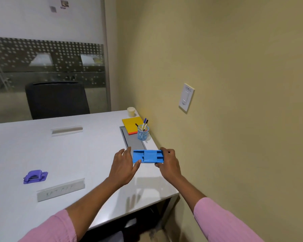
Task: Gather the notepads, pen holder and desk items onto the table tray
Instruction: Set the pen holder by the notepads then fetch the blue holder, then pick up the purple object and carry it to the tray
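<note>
Two pink sleeves entered from the bottom edge, one per arm. Nearest on the white table (87,154): one metal strip (60,189) with faint writing, lying flat; just beyond it to the left, one purple hole punch (35,176), alone and well apart from everything else

Mid-table, near the wall edge: one blue tray (148,156), shallow, with a raised middle section, nothing loaded on it. The right hand (168,162) grasped its right end, fingers over the far rim and thumb under the near edge. The left hand (123,165) was spread, thumb touching the tray's near left corner, fingers not closed on it; whether it bore any weight could not be told. Likely the tray was being set or squared up here, close to the items it must receive

Beyond the tray: one grey cable-slot cover (135,142) set into the table. On its far end, one yellow notepad (132,124) with an orange edge. Just right of that, touching or nearly so, one clear blue pen holder (143,132) holding three pens upright. At the far corner, one paper cup (131,111). A second strip (66,130) lay far left

Nothing gathered yet; punch is the farthest reach
</note>
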A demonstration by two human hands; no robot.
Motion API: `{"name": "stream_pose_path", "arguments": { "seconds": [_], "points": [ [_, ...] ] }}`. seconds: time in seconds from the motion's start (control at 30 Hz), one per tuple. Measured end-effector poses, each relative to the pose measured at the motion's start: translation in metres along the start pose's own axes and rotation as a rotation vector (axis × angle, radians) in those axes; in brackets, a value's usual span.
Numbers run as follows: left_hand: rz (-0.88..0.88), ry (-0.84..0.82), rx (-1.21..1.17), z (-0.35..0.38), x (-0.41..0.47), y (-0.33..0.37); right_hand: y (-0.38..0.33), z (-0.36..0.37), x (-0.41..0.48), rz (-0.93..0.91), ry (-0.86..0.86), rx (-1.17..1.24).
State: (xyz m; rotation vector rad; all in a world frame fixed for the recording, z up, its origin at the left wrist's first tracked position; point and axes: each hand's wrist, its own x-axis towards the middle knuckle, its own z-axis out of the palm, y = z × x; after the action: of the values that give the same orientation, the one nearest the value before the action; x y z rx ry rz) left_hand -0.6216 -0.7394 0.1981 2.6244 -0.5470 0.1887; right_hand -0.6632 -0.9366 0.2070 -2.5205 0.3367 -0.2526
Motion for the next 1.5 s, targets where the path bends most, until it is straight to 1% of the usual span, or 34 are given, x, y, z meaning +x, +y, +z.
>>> {"name": "stream_pose_path", "arguments": {
  "seconds": [0.13,0.23,0.33,0.47,0.57,0.63,0.73,0.8,1.03,1.2,1.3,1.5],
  "points": [
    [0.032,0.018,0.112,0.020,0.041,-0.008,0.013,0.019,0.049,-0.024,-0.019,-0.009],
    [-0.022,-0.015,0.119,0.039,0.073,-0.010,0.031,0.036,0.088,-0.055,-0.055,-0.044],
    [-0.134,-0.022,0.024,0.062,0.104,-0.012,0.045,0.050,0.132,-0.089,-0.110,-0.061],
    [-0.180,-0.026,-0.101,0.090,0.139,-0.017,0.052,0.071,0.185,-0.082,-0.178,-0.026],
    [-0.248,-0.032,-0.095,0.109,0.163,-0.029,0.056,0.086,0.212,-0.048,-0.220,-0.008],
    [-0.328,-0.049,-0.127,0.123,0.180,-0.038,0.060,0.096,0.226,-0.048,-0.246,-0.014],
    [-0.465,-0.090,-0.283,0.145,0.206,-0.047,0.069,0.112,0.247,-0.056,-0.264,-0.040],
    [-0.511,-0.117,-0.361,0.160,0.221,-0.053,0.075,0.124,0.258,-0.053,-0.266,-0.025],
    [-0.534,-0.232,-0.324,0.204,0.267,-0.076,0.095,0.160,0.299,-0.017,-0.274,-0.009],
    [-0.609,-0.286,-0.344,0.230,0.281,-0.087,0.112,0.180,0.319,-0.025,-0.326,-0.052],
    [-0.617,-0.321,-0.337,0.246,0.279,-0.092,0.119,0.188,0.327,-0.008,-0.384,-0.065],
    [-0.629,-0.277,-0.326,0.260,0.275,-0.098,0.120,0.204,0.337,0.058,-0.415,-0.012]
  ]
}}
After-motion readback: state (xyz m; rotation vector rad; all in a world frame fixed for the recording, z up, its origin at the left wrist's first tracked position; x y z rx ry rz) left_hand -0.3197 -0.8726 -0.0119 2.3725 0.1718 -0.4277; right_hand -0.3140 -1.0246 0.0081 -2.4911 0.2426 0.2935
